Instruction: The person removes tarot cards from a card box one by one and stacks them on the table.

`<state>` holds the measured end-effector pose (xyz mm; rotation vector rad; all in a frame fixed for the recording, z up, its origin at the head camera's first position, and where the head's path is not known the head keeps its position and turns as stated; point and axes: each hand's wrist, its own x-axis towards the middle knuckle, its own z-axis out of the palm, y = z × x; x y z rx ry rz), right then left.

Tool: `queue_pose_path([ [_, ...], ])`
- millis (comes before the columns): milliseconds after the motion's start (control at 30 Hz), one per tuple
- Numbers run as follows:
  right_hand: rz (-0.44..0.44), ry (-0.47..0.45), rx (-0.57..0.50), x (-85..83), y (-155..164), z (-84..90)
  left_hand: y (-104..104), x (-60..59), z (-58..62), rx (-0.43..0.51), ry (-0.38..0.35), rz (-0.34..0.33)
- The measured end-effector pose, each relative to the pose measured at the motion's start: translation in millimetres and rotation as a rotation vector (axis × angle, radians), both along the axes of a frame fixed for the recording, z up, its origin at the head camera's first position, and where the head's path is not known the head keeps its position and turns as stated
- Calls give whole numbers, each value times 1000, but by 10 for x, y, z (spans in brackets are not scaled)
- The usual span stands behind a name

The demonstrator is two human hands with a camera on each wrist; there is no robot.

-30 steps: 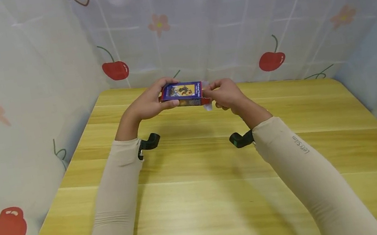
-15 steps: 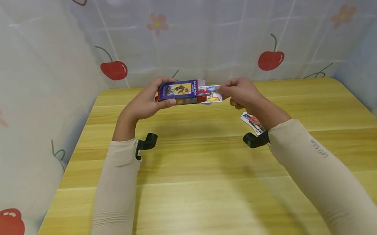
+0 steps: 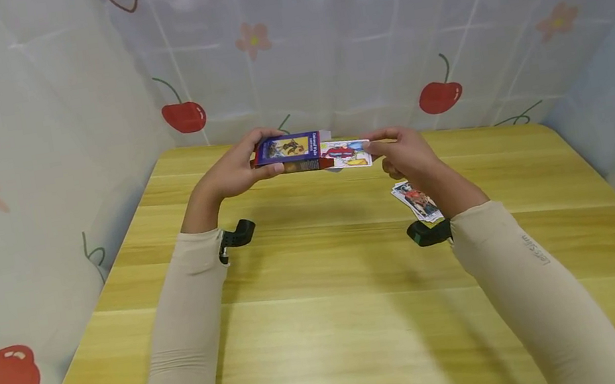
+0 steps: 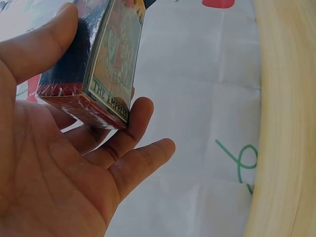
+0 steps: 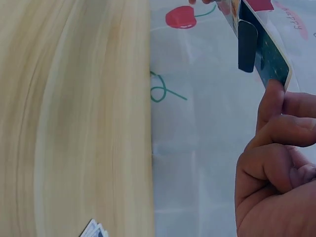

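Note:
My left hand [image 3: 237,166] grips a blue and red tarot card box [image 3: 285,147] by its left end, held above the table. In the left wrist view, the box's side [image 4: 114,59] reads "THE EMPRESS", and the thumb and fingers are round it. At the box's right end the flaps stand open and a tarot card [image 3: 346,153] sticks partway out. My right hand [image 3: 407,153] pinches the card's outer end between thumb and forefinger. From the right wrist view, the card's dark back [image 5: 272,61] shows beside a hanging box flap [image 5: 247,47].
Several loose tarot cards [image 3: 416,200] lie fanned on the wooden table [image 3: 316,325] below my right wrist. A white curtain [image 3: 309,50] printed with cherries and flowers hangs behind the table and along its sides.
My right hand has moved to the right, drawing the card out of the box. The box has shifted slightly left in my left hand. The loose cards on the table have come into sight.

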<state>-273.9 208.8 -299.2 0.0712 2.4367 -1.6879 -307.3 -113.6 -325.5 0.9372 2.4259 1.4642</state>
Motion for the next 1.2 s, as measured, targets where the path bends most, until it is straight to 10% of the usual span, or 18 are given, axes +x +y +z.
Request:
queue_pose_path([
  [500,-318,99,-286,266,288,-232,-36,-27,-36,-13,2,17],
  [1200,-533,-180,59,443,888,-925,-18,-169,-162,-251,-16,-4],
])
